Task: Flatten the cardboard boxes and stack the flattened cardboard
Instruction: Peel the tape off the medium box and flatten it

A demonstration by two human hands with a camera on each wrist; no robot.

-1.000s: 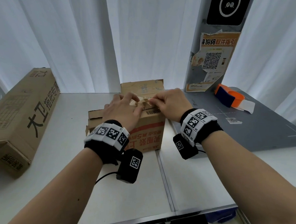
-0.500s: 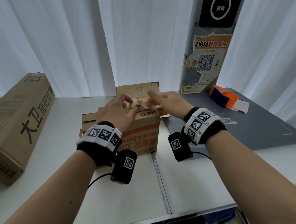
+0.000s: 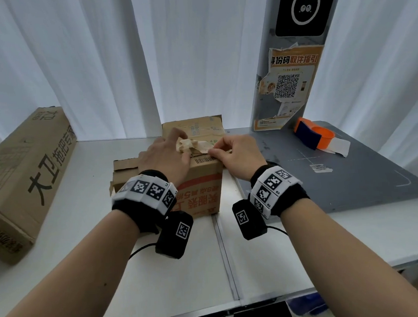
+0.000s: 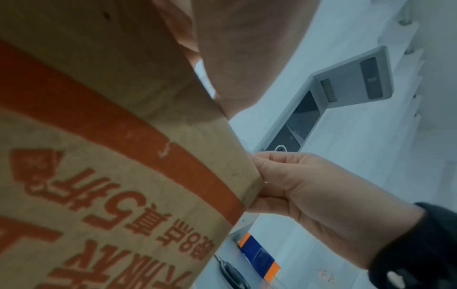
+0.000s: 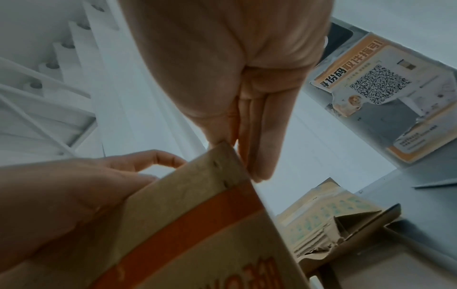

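Right hand (image 3: 237, 156) slid back onto the tape (image 3: 197, 145) since earlier, pinching it, left hand (image 3: 164, 159) gripping the crumpled end, both atop box (image 3: 202, 191)

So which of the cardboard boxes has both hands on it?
The small box with red print at the table's middle; the long box lies untouched at the left, and another carton stands behind.
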